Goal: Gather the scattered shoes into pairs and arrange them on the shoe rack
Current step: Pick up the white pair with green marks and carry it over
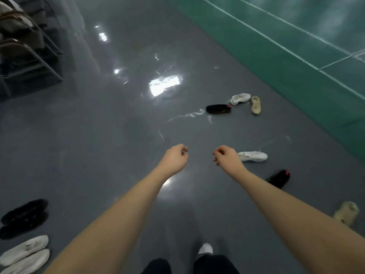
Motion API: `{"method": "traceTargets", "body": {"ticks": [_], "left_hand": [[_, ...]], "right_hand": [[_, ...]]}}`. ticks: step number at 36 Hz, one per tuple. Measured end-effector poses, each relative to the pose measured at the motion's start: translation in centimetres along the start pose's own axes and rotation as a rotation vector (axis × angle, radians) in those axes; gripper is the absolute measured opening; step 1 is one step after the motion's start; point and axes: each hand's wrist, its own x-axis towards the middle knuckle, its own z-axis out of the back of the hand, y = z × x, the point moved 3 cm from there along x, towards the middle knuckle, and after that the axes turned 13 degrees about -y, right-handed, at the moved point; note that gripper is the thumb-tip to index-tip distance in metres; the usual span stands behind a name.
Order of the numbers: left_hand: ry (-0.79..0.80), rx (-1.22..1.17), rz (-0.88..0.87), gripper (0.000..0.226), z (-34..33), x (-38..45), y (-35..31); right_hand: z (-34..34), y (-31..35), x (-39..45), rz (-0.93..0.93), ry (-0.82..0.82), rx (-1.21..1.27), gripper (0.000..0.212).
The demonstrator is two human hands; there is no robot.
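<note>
While both arms reach forward, hands: my left hand (176, 157) and right hand (227, 157) hang loosely curled, holding nothing.
Far right: black shoe (218, 108), unpaired.

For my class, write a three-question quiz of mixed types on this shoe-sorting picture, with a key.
1. True or false: the left hand and right hand both hold a shoe.
2. Which lies nearest the right hand? A) white shoe B) tan shoe C) shoe rack
3. Fill in: at bottom left a black pair and a white pair lie side by side on the grey ____.

Key: 1 false, both hands are empty with loosely curled fingers; 2 A; 3 floor.
</note>
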Motion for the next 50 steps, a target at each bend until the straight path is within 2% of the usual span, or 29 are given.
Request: {"method": "traceTargets", "body": {"ticks": [9, 15, 29, 39, 50], "left_hand": [[0.179, -0.025, -0.110, 0.027, -9.0, 5.9, -10.2], [0.278, 0.022, -0.177, 0.028, -12.5, 10.8, -14.6], [0.490, 0.097, -0.321, 0.027, -18.3, 22.3, -23.1], [0.536, 0.147, -0.361, 0.026, -24.0, 26.5, -28.1], [0.530, 0.152, -0.266, 0.026, -32.2, 30.9, -34.9]], "right_hand": [[8.8, -5.1, 6.0, -0.140, -0.178, 0.066, 0.015], [11.7, -7.1, 10.1, -0.219, -0.277, 0.087, 0.021], [15.8, -8.4, 20.4, -0.436, -0.534, 0.222, 0.017], [18.7, -12.0, 25.8, -0.498, -0.552, 0.236, 0.014], [25.8, -17.7, 34.4, -0.519, -0.489, 0.232, 0.017]]}}
